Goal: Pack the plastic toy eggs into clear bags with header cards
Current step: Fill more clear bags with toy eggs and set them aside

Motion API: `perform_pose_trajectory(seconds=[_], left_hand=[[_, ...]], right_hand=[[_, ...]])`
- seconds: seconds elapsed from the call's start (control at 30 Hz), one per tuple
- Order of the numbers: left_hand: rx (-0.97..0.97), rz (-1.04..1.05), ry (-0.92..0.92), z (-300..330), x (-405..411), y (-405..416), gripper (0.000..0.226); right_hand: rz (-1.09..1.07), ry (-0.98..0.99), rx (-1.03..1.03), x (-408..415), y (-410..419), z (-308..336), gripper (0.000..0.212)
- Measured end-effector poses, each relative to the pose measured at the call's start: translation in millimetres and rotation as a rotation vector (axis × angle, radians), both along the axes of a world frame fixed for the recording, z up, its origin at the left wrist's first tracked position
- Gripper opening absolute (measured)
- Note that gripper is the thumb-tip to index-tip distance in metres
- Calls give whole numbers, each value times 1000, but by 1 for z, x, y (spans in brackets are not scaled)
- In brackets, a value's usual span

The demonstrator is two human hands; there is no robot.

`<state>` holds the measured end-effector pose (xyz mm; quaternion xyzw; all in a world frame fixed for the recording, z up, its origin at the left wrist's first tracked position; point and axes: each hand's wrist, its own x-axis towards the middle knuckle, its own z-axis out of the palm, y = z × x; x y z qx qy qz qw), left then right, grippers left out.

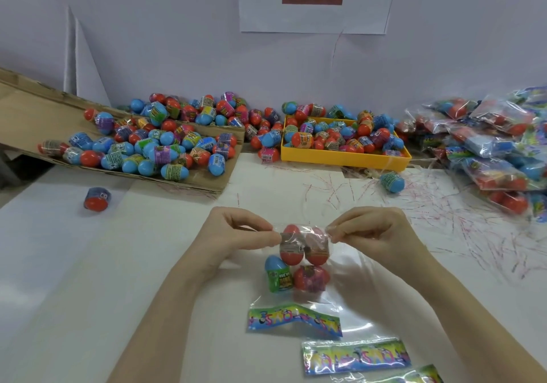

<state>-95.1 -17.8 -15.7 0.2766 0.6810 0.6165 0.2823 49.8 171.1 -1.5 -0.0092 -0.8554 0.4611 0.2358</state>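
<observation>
A clear bag [340, 270] lies on the white table in front of me with several red and blue toy eggs [297, 259] inside. Its colourful header card [293, 320] points toward me. My left hand [233, 234] pinches the left corner of the bag's far end. My right hand [370, 231] pinches the right corner. Both hands hold that end just above the table. More empty bags with header cards [355, 356] lie nearer to me at the lower right.
A tilted cardboard flap [207, 181] with many loose eggs sits at the back left. A yellow tray [340, 156] of eggs stands at the back centre. Packed bags [488, 157] pile at the right. Stray eggs [96, 199] [392, 182] and red-white strips [444, 214] lie around.
</observation>
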Motion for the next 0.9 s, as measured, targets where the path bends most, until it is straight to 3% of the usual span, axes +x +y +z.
perform_pose_trajectory(seconds=[0.2, 0.27, 0.3, 0.33, 0.43, 0.53, 0.7, 0.9], left_hand=[[63, 22, -30, -1, 2, 1, 22], [77, 28, -19, 1, 3, 1, 19], [94, 26, -12, 2, 3, 1, 16], [103, 21, -9, 4, 4, 1, 14], [154, 11, 8, 5, 7, 2, 13], [181, -3, 10, 6, 10, 1, 13], [156, -41, -11, 9, 8, 1, 27], [204, -11, -233, 9, 7, 0, 39]], right_hand=[[44, -201, -169, 1, 10, 6, 42], [-15, -119, -297, 2, 13, 14, 37], [-46, -70, -335, 1, 11, 18, 25], [-51, -68, -342, 0, 4, 21, 11], [-4, -273, -176, -9, -19, 14, 41], [44, -331, -117, -16, -30, 10, 29], [210, -379, -387, -7, -15, 10, 27], [285, -311, -653, -3, -7, 10, 22]])
